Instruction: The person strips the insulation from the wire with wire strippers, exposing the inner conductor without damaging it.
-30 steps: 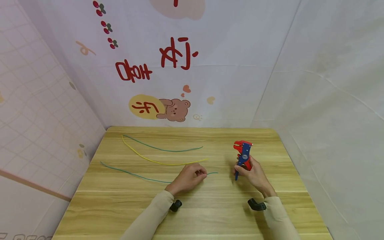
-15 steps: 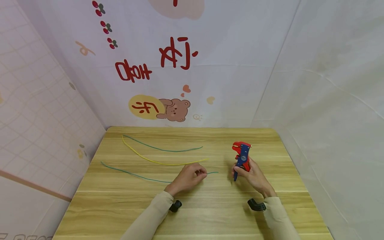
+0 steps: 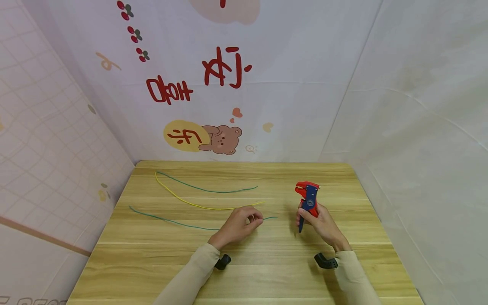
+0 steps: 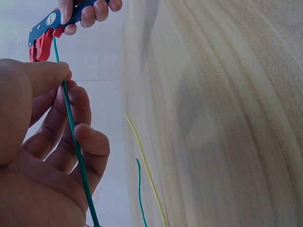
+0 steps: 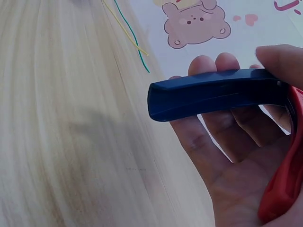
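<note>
My left hand [image 3: 238,224] pinches a green wire [image 4: 78,146] between thumb and index finger. The wire's short end [image 3: 270,217] sticks out to the right, and its long part trails left, running across the palm in the left wrist view. To the right, my right hand [image 3: 324,222] holds a red and blue wire stripper [image 3: 311,195] with its head pointing away from me and its red jaws facing left. In the right wrist view the fingers lie behind its blue handle [image 5: 213,94], while the red handle [image 5: 284,175] sits against the palm. The wire end and stripper are apart in the head view.
On the wooden table [image 3: 267,271], a yellow wire [image 3: 202,207] and a second green wire [image 3: 213,192] lie behind my left hand. White printed cloth [image 3: 297,84] surrounds the table at the back and sides. Each wrist wears a black camera mount [image 3: 325,261].
The wire stripper has tilted a little and its head has come slightly nearer to me. The green wire's free end has risen slightly in view; the left hand has hardly moved.
</note>
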`<state>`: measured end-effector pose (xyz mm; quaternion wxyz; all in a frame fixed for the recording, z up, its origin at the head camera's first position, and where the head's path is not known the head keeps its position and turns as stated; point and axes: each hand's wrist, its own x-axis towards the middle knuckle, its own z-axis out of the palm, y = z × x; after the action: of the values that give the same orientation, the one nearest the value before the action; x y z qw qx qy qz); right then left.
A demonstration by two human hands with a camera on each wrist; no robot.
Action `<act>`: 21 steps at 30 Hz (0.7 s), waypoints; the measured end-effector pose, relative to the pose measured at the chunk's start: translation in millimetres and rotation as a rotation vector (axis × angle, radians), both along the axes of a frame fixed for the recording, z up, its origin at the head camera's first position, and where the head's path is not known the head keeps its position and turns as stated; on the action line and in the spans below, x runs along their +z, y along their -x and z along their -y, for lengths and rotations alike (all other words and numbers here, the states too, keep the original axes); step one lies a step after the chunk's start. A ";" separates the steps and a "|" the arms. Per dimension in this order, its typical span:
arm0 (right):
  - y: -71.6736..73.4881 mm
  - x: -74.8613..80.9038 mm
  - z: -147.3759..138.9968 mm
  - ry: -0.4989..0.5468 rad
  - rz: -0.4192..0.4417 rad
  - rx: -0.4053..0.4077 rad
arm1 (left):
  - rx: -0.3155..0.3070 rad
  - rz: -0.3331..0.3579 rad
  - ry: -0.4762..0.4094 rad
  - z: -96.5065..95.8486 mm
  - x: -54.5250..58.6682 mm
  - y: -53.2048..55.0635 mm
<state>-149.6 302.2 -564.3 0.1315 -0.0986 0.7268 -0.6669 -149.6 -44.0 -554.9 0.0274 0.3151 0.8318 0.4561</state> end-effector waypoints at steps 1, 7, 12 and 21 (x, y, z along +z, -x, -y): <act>-0.1 0.4 0.7 0.002 0.002 -0.002 | 0.002 -0.002 0.001 0.1 0.2 -0.1; -0.5 0.3 2.1 0.055 -0.004 0.033 | 0.021 -0.032 -0.023 0.0 1.9 -1.7; -0.6 1.6 2.5 0.111 -0.016 0.084 | 0.042 -0.050 -0.045 -0.6 5.4 -2.3; -2.4 4.3 7.9 0.108 -0.019 0.102 | 0.082 -0.076 -0.060 0.0 9.9 -2.4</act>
<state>-147.2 294.3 -560.0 0.1528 -0.1485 0.6849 -0.6968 -147.2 -44.0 -544.9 -0.0326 0.2984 0.8304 0.4694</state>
